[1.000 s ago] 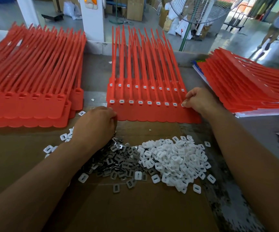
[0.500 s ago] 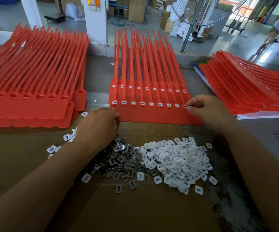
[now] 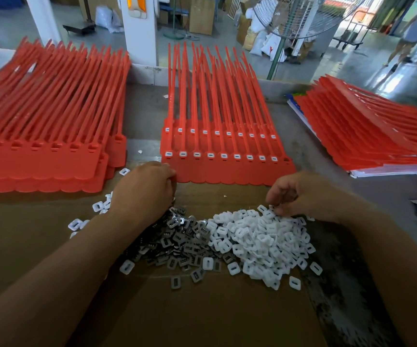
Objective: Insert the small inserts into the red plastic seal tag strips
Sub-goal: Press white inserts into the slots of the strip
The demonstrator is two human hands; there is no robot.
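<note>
While the left hand [image 3: 143, 194] (grip hidden) covers grey inserts [image 3: 177, 242], the right hand [image 3: 305, 196] touches white inserts [image 3: 260, 242], grip loose.

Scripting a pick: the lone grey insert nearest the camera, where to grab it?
Pinch the grey insert across its two long outer edges, coming straight down from above. It lies flat on the cardboard, slot up, just clear of the grey pile, so both edges look free.

The right hand [image 3: 300, 194] has left the right end of the middle red strip sheet [image 3: 227, 172] and drawn back toward the person, its curled fingertips [image 3: 270, 197] now touching the far edge of the white insert pile [image 3: 260, 241]
</note>
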